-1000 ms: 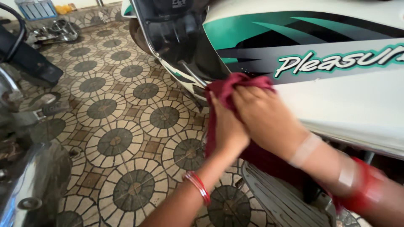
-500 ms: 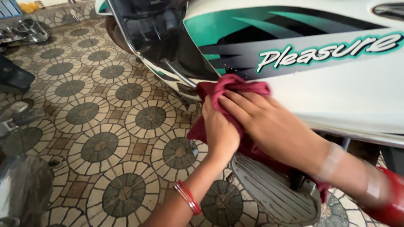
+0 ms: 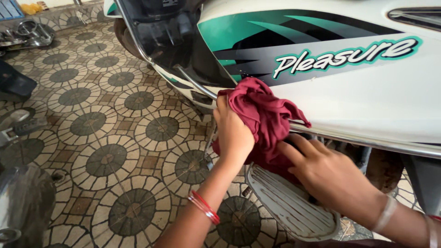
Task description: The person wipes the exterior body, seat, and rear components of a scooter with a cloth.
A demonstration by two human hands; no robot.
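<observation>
Gripping a bunched maroon cloth (image 3: 264,115) against the side of a white scooter (image 3: 367,96), the left hand (image 3: 233,133) closes around the cloth's left edge, its fingers curled out of sight behind the folds. The right hand (image 3: 328,172) lies lower, fingers spread and pressed into the cloth's hanging part just below a chrome rail (image 3: 367,140) that runs along the bottom of the white panel. How far the cloth reaches beneath the right hand cannot be made out, as the palm covers it.

The cloth sits at the lower front corner of the side panel, touching the body where green and black stripes (image 3: 257,34) end. The scooter is cut off by the top and right edges of the view; its dark front recess (image 3: 170,36) is in shadow and its parts are hard to tell apart. A grey ribbed footrest (image 3: 285,202) juts out beneath both hands, partly hidden by the right wrist.

Red bangles (image 3: 204,207) ring the left wrist; the right forearm leaves the frame at the lower right corner. The patterned tile floor (image 3: 105,119) stretches away to the left. At its far left edge stand shiny metal parts (image 3: 23,202) of another vehicle, mostly cropped, and at the far top left corner lie metal vessels (image 3: 25,34), too small to identify.
</observation>
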